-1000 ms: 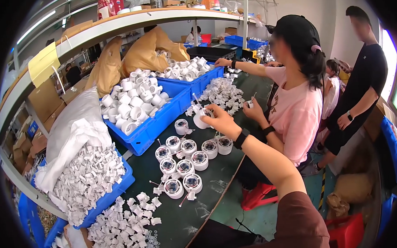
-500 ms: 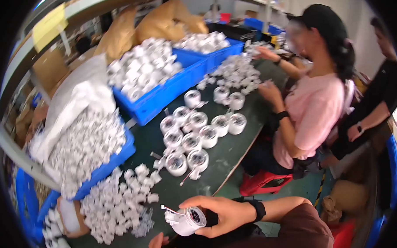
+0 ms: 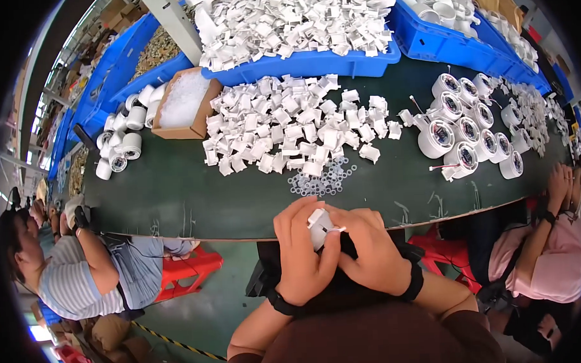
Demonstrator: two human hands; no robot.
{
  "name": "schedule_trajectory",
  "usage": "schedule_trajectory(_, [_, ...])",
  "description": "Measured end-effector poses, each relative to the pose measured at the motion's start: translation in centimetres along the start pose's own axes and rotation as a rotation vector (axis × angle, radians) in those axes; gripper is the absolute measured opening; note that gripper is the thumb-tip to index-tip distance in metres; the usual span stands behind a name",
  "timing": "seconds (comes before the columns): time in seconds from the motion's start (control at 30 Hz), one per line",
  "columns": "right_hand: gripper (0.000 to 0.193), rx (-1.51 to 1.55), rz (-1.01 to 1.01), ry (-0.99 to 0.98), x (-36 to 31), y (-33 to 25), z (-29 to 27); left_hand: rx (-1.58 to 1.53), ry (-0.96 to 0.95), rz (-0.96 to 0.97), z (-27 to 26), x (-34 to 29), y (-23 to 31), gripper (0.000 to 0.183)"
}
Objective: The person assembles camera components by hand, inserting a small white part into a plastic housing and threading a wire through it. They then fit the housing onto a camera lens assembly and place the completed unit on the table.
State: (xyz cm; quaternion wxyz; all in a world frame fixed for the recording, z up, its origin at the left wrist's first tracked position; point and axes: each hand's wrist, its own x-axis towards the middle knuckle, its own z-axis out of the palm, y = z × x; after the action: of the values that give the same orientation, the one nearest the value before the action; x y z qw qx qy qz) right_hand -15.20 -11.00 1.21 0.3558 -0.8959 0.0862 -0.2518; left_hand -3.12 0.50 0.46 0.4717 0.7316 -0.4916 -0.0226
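Just off the table's near edge, a white plastic part (image 3: 319, 230) with a small dark spot and a thin pale wire or tab is held between my two hands. My left hand (image 3: 304, 254) is closed round its left side, fingers over the top. My right hand (image 3: 374, 254) is closed too, its fingertips pinching the part's right side near the wire; the rest is hidden behind fingers. Straight beyond lie a small heap of clear washers (image 3: 322, 178) and a large pile of white plastic brackets (image 3: 269, 128). To the right stand several white round housings (image 3: 466, 129) with dark round faces and wires.
Blue bins (image 3: 312, 66) of white parts line the table's (image 3: 240, 205) far side. At left are a cardboard box (image 3: 180, 132) with clear contents and white cylinders (image 3: 118, 139). Co-workers sit at left (image 3: 83, 278) and right (image 3: 549, 255), near red stools (image 3: 190, 273).
My view has swung left from the right-hand end of the table. My right hand held a white round housing with a wire; now both hands are together on a white part.
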Motion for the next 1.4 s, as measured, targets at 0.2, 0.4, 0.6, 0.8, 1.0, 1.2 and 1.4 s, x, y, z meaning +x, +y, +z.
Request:
schedule_trajectory(0.2, [0.039, 0.661, 0.350, -0.101, 1.8, -0.7, -3.2, 0.006, -0.062, 0.055, -1.1, 0.6, -0.6, 0.042])
schedule_trajectory(0.4, [0.022, 0.668, 0.287, -0.017, 2.2, -0.5, -2.6, -0.107, -0.052, 0.011, -1.0, 1.1, -0.5, 0.023])
schedule_trajectory(0.6, [0.011, 0.633, 0.297, 0.230, 1.5, 0.1, 0.4, -0.179, -0.028, -0.041, -0.9, 1.4, -0.3, 0.017])
schedule_trajectory(0.8, [0.013, 0.568, 0.335, 0.096, 1.4, -0.2, -1.0, -0.231, -0.088, 0.001, -1.2, 1.7, -0.6, 0.014])
schedule_trajectory(1.0, [0.018, -0.031, 0.174, 0.057, 4.0, 1.9, -5.5, -0.173, -0.033, 0.017, -1.3, 1.2, -0.8, 0.013])
schedule_trajectory(1.2, [0.022, -0.508, 0.139, 0.137, 5.5, 6.2, -4.0, -0.219, -0.071, -0.061, -1.8, 1.3, -0.6, 0.009])
schedule_trajectory(1.4, [0.011, 0.099, 0.368, 0.096, 4.7, 4.0, -5.7, -0.305, -0.100, -0.077, -2.1, 1.4, -1.1, 0.012])
